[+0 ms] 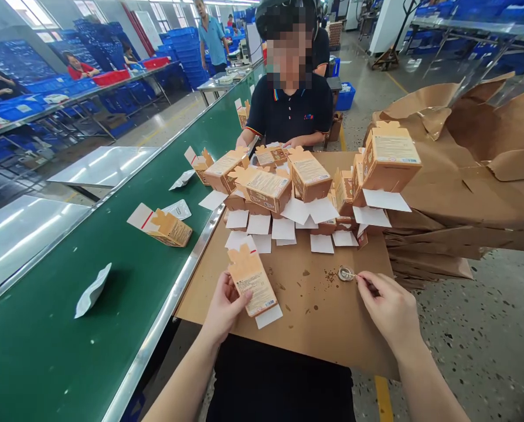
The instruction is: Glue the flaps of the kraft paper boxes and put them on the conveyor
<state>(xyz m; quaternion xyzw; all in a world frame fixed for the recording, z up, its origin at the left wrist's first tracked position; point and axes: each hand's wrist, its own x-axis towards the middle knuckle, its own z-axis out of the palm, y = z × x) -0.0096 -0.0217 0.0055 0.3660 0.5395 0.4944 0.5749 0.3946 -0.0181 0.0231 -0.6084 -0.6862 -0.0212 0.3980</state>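
My left hand grips a small orange-brown carton by its left side, thumb on the printed face. The carton's scalloped top flaps stand up, and a white flap hangs from its lower end. My right hand is closed in a pinch on a thin pale stick. The stick's far end meets a small round metal-looking dish; whether it lies inside or on the rim I cannot tell. Brown crumbs are scattered on the cardboard sheet beside the dish.
Ahead is a pile of similar cartons with white flaps sticking out. A co-worker sits behind it. On the green conveyor belt to the left lie a carton and several foil packets. Brown paper is stacked at right.
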